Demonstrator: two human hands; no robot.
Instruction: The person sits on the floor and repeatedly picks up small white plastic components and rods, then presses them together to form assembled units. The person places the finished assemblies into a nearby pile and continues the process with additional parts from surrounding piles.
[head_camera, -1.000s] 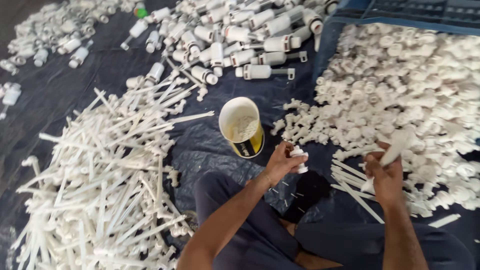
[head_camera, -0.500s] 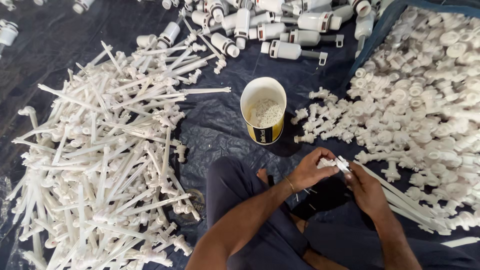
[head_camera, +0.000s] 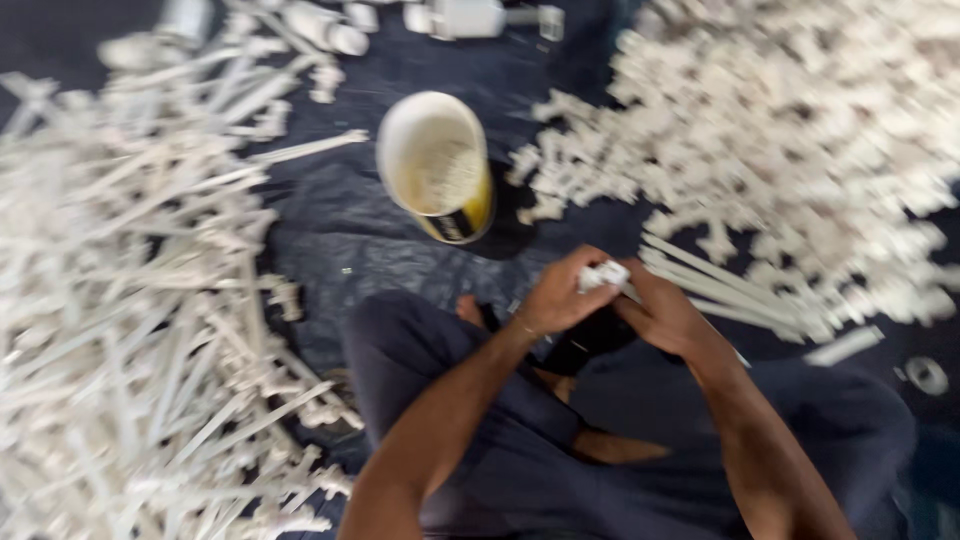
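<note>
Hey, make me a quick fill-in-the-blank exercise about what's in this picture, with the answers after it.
1. Both hands meet over the lap: the left hand and the right hand hold one small ____ plastic piece between them.
2. The round tub with the yellow side stands on the dark ____.
3. The heap of long white sticks lies on the person's ____ side.

Missing words: white; sheet; left
</note>
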